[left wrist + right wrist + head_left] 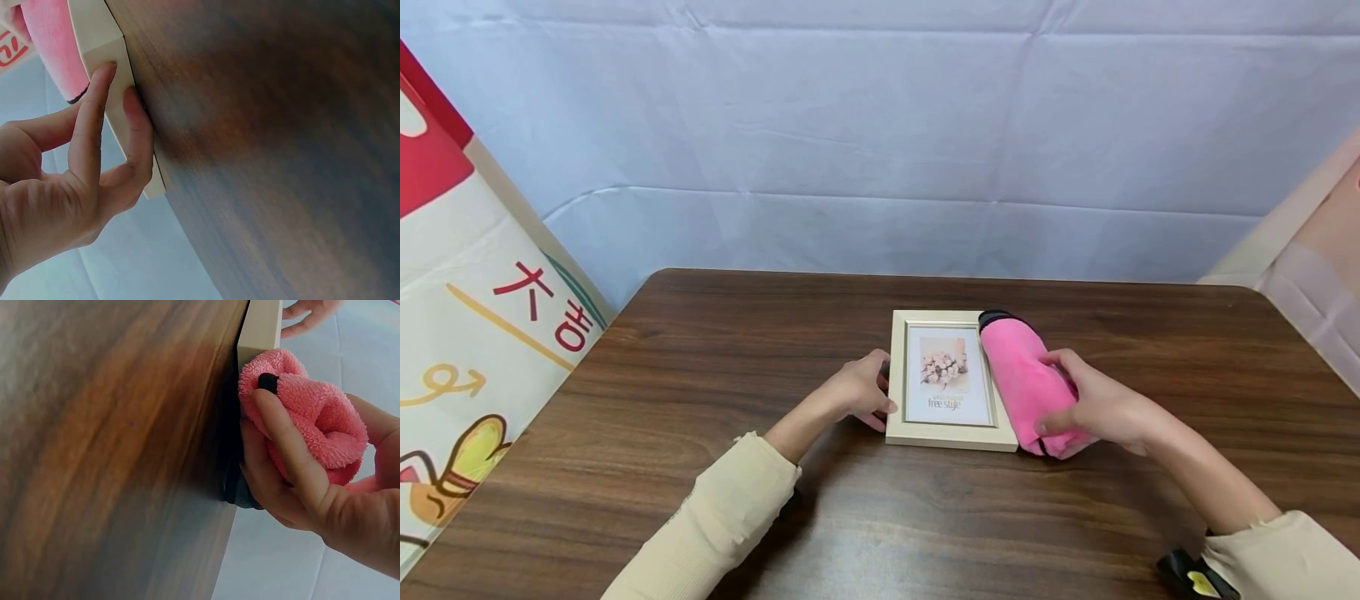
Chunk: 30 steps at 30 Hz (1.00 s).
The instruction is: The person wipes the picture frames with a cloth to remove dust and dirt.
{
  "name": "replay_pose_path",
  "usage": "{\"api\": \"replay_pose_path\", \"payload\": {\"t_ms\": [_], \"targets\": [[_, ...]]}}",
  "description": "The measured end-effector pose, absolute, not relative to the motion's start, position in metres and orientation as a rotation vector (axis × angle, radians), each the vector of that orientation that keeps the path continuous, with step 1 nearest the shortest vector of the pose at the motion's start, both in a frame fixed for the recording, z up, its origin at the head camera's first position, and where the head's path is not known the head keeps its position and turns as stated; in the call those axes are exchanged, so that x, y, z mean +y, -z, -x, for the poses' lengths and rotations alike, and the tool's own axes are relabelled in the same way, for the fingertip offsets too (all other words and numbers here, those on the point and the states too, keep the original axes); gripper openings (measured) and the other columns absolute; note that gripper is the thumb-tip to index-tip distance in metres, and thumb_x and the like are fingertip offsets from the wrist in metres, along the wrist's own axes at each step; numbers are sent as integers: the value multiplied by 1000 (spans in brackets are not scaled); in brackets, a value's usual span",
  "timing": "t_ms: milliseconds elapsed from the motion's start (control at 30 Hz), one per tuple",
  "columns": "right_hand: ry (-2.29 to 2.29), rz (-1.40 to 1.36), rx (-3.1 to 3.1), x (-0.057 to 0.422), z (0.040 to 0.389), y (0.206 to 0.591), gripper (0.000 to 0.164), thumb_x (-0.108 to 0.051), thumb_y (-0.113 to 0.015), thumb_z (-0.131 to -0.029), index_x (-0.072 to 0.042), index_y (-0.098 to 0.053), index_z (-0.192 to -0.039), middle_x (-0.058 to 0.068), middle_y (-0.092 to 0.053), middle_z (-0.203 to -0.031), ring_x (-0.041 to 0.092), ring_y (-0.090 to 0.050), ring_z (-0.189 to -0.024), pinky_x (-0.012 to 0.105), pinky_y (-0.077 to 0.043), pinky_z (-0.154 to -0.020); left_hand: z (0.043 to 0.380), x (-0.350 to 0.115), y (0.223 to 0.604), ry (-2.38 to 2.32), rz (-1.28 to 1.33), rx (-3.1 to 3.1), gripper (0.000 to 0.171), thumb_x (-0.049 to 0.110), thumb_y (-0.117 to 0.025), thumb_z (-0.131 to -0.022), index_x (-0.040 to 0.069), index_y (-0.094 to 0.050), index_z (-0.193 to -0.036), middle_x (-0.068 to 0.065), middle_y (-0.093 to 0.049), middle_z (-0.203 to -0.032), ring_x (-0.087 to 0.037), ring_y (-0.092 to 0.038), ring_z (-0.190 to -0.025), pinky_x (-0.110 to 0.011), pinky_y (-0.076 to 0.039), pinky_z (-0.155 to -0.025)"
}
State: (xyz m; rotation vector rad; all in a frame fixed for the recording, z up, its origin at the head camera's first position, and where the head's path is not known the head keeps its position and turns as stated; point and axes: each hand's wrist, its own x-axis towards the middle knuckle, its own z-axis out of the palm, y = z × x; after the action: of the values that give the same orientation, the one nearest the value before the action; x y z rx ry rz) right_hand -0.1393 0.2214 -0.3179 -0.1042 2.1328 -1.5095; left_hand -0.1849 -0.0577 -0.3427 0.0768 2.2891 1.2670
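A cream picture frame (951, 437) lies flat on the table, face up, with a flower print and "free style" lettering behind its pane. My left hand (859, 388) is at its left side; in the left wrist view, fingertips (103, 75) press the frame's edge. Along the opposite side rests a rolled pink towel (1017, 367), fluffy, its far end dark. My right hand (1112, 408) grips the near part of this roll from the right, fingers and thumb around it. The right wrist view has the towel's coiled end (300, 403) against the frame's side, with a small black strap (268, 382).
The brown wooden table (625, 450) has rounded far corners. Behind it hangs a pale blue cloth (865, 125). A printed sheet (482, 350) with red characters and drawings hangs at the left. Black bands sit at both wrists near the cream sleeves (730, 500).
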Motion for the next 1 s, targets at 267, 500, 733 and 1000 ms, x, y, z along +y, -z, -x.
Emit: {"api": "replay_pose_path", "payload": {"t_ms": [267,500,733,1000], "targets": [[1463,129,2181,218,137,318,93,2,-71,-74,1,-4,-139,30,-28,-122,29,-56,-81,45,-56,-60,185,-58,342,-1260,-81,2291,62,-16,-62,-77,3,-37,-130,-17,-49,-97,-25,-60,-70,-31,-56,-53],[1445,133,2187,220,144,319,93,1,-72,-74,1,-5,-139,30,-24,-125,30,-55,-85,45,-56,-62,185,-59,341,-1265,-88,2284,61,-16,-62,-77,3,-37,-130,-17,-48,-98,-26,-59,-70,-31,-56,-53],[1395,139,2219,219,155,319,93,2,-71,-74,3,-4,-139,30,-21,-125,29,-53,-85,44,-56,-61,185,-59,342,-1270,-89,2284,60,-16,-62,-77,2,-37,-129,-17,-49,-98,-25,-60,-70,-31,-56,-53],[1374,128,2213,219,168,317,94,2,-70,-76,2,-1,-139,30,-21,-125,27,-55,-79,45,-56,-62,184,-58,342,-1275,-89,2287,61,-16,-62,-77,3,-37,-130,-16,-50,-97,-24,-60,-68,-31,-56,-53]]}}
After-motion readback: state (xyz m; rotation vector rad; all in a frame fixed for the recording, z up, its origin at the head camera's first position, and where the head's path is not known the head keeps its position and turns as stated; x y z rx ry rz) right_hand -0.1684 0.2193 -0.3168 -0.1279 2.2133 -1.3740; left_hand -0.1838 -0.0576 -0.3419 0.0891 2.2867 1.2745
